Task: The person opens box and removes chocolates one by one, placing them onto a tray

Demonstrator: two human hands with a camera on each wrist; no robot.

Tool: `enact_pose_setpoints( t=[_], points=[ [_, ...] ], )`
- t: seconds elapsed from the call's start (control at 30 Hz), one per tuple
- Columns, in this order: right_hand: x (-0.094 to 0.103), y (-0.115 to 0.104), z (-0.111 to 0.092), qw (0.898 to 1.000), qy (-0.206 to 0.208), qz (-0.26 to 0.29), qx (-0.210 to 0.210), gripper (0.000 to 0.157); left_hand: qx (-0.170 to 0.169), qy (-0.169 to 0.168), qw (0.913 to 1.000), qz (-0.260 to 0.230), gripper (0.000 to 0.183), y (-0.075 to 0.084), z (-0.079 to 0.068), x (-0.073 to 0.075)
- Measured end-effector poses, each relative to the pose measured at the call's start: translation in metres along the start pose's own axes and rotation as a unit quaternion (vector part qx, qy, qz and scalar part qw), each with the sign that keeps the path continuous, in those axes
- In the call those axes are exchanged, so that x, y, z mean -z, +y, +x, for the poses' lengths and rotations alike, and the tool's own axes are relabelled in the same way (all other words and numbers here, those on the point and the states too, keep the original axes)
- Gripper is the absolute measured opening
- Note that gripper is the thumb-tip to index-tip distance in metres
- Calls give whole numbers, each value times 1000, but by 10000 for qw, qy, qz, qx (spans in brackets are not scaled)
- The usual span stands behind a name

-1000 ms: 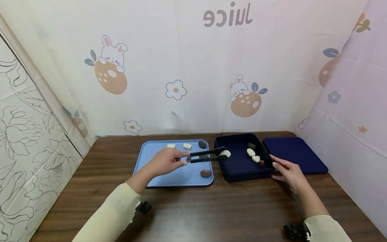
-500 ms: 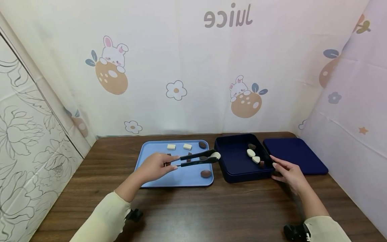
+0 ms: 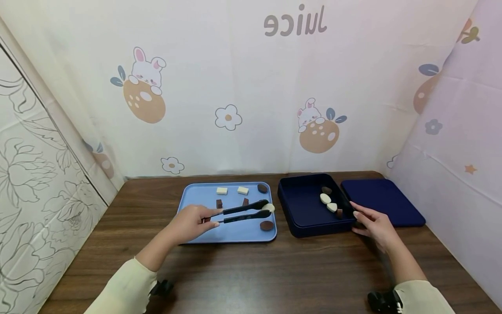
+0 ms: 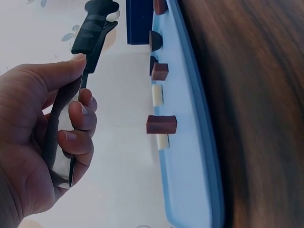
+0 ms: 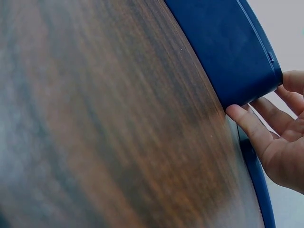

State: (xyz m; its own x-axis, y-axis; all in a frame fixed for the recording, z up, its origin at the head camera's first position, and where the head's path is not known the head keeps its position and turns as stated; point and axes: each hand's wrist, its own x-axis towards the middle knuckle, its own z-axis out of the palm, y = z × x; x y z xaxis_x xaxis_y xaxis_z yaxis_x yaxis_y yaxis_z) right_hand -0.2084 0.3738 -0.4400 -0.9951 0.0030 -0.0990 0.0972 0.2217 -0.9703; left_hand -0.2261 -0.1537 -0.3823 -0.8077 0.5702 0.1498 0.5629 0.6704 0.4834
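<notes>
My left hand (image 3: 192,224) grips black-tipped tongs (image 3: 245,216) over the light blue tray (image 3: 188,192). Between the tong tips sits a pale oval piece (image 3: 268,208), like a white chocolate. On the tray lie two white blocks (image 3: 243,190), brown blocks (image 3: 219,203) and brown oval pieces (image 3: 266,225); the tongs cover part of the tray. My right hand (image 3: 372,222) touches the right wall of the navy box (image 3: 313,230), fingers extended and spread from its rim to its base in the right wrist view. Inside the box are white ovals (image 3: 325,198) and brown pieces (image 3: 326,190).
A flat navy lid (image 3: 382,200) lies right of the box, close to the side curtain. The wooden table (image 3: 274,279) ends at a printed curtain (image 3: 235,148) behind the tray and box. A narrow strip separates tray and box.
My left hand has drawn the tongs and white piece leftward and toward me, from the box's left edge to over the tray. My right hand and the box stay in place.
</notes>
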Motion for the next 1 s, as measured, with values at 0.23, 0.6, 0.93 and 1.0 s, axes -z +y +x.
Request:
enact_pose_setpoints(
  t=[0.23,0.6,0.93,1.0],
  points=[
    [0,0,0,10000,4,0,6,60,136,-38,9999,-87,40,-6,-12,0],
    [0,0,0,9999,11,-103,-100,61,441,-166,9971,-598,39,-20,-30,-4],
    [0,0,-1,10000,16,-10,-37,59,898,-318,9942,-491,38,-27,-44,-7],
    [0,0,-1,10000,16,5,-20,59,981,-322,9935,-475,38,-28,-47,-7]
  ],
)
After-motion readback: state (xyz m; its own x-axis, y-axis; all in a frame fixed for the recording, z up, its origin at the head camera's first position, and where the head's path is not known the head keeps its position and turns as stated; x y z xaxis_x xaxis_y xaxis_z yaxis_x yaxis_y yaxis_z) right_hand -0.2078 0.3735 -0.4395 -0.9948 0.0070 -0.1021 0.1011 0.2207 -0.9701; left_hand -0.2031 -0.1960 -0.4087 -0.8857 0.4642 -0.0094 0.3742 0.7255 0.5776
